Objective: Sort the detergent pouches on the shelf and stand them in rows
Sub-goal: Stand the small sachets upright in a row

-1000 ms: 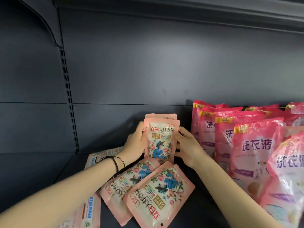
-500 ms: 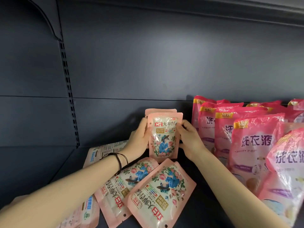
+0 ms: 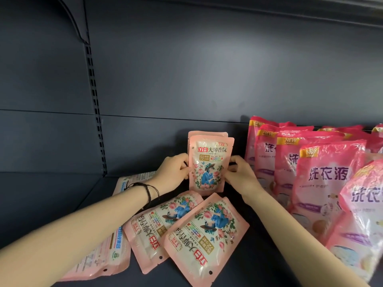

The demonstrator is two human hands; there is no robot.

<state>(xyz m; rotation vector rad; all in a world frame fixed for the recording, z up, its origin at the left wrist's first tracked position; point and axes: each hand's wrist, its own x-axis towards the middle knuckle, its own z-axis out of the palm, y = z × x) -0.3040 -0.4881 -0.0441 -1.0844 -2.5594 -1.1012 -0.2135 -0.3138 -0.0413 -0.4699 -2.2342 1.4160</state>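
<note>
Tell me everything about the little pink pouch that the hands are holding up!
The small pink pouch is glossy plastic, pale pink with red Chinese writing, roses and a figure in blue. It stands upright on the dark shelf, just before a matching pouch. The left hand pinches its left edge, the right hand its right edge.

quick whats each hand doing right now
Left hand: holding the left edge of the upright floral pouch.
Right hand: pinching the same pouch's right edge.
</note>
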